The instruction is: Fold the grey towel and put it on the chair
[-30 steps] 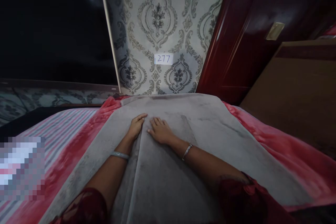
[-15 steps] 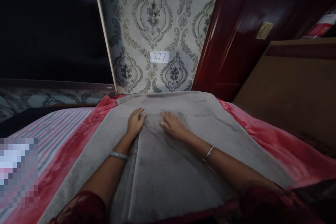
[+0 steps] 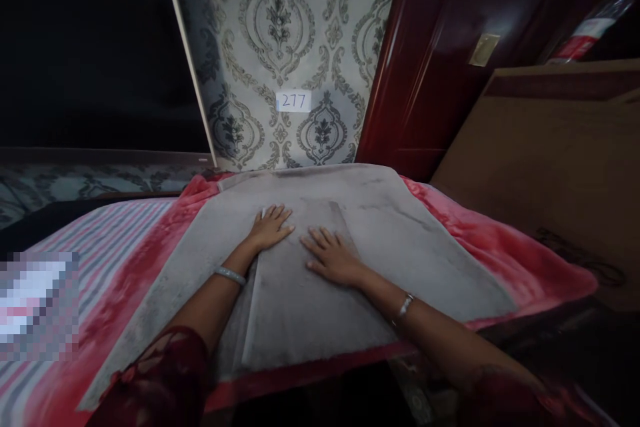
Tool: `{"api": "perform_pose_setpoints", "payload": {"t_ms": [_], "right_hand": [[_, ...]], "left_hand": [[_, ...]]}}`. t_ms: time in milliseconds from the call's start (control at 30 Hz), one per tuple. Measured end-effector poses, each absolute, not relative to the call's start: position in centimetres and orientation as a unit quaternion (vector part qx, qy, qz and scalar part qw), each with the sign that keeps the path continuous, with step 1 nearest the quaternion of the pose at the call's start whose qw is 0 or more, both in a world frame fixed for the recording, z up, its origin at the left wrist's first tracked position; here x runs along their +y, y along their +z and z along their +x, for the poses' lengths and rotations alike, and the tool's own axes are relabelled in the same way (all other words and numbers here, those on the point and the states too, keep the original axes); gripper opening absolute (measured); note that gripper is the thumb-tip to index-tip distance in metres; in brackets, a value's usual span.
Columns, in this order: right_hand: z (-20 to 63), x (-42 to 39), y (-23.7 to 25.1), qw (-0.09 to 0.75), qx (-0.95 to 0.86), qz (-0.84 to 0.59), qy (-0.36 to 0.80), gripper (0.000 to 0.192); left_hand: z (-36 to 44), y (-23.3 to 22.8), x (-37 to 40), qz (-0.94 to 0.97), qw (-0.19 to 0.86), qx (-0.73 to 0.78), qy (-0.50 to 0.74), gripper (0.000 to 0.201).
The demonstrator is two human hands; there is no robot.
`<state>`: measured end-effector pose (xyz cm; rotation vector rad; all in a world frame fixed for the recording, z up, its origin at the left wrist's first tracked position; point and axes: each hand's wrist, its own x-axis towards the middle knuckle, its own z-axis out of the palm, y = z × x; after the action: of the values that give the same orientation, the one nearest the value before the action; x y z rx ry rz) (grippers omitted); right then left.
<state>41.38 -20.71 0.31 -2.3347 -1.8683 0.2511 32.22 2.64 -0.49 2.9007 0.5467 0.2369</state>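
Observation:
Grey plush cloth [image 3: 310, 320], folded into a long strip with a straight edge along its left side, lies on a wider spread of the same grey fabric [image 3: 415, 260]. My left hand [image 3: 271, 227] rests flat near the strip's far left corner, fingers spread. Palm down, my right hand [image 3: 333, 257] lies on the strip a little nearer to me and to the right, its fingers also apart. Neither hand grips the fabric. A red blanket [image 3: 525, 253] shows beneath the grey cloth on both sides and along the front edge.
Striped bedding [image 3: 120, 233] lies at the left, below a large dark television [image 3: 95, 53]. Patterned wallpaper [image 3: 277, 33] bearing a paper label marked 277 [image 3: 293, 101] stands behind. On the right are a dark red door [image 3: 425, 67], a cardboard box [image 3: 555, 147] and a bottle [image 3: 590, 33].
My left hand has spread its fingers flat and turned inward over the strip. My right hand has come nearer to me and flattened. The cloth's folded surface looks smoother, and its front edge now shows.

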Motion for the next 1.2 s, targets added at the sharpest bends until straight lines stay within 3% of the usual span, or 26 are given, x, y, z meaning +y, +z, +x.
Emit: {"api": "perform_pose_setpoints", "payload": {"t_ms": [133,233,367,567,800,900,1033,1133,1200], "right_hand": [[37.5,-26.8,-0.3,0.142,-0.699,-0.687,0.139,0.064],[37.5,-31.0,-1.0,0.261,-0.708,-0.633,0.172,0.052],[41.9,-34.4,-3.3,0.378,-0.634,-0.671,0.067,0.048],[45.0,-35.8,-7.4,0.313,-0.632,-0.707,-0.043,0.081],[43.1,-36.4,-6.4,0.280,-0.664,-0.691,-0.059,0.100],[43.1,-36.2,-6.2,0.292,-0.657,-0.694,-0.041,0.090],[43.7,-34.9,-5.0,0.350,-0.662,-0.663,-0.015,0.054],[44.3,-33.7,-1.5,0.444,-0.629,-0.638,-0.016,0.036],[44.6,-33.1,2.4,0.508,-0.584,-0.633,-0.025,0.035]], "left_hand": [[31.4,-0.1,2.7,0.977,0.103,0.156,0.101,0.056],[28.6,0.1,2.5,0.980,0.107,0.122,0.117,0.052],[21.7,-0.4,1.0,0.984,0.084,0.022,0.159,0.054],[14.6,-1.3,-2.6,0.991,-0.006,-0.057,0.124,0.069],[14.8,-0.6,-3.1,0.986,-0.016,-0.134,0.101,0.071],[14.7,-0.6,-3.3,0.985,0.018,-0.137,0.099,0.072],[14.9,0.5,-4.2,0.979,0.127,-0.101,0.127,0.051],[15.4,3.8,-5.2,0.953,0.240,-0.015,0.186,0.036],[16.0,7.3,-5.8,0.921,0.298,0.045,0.246,0.042]]}}
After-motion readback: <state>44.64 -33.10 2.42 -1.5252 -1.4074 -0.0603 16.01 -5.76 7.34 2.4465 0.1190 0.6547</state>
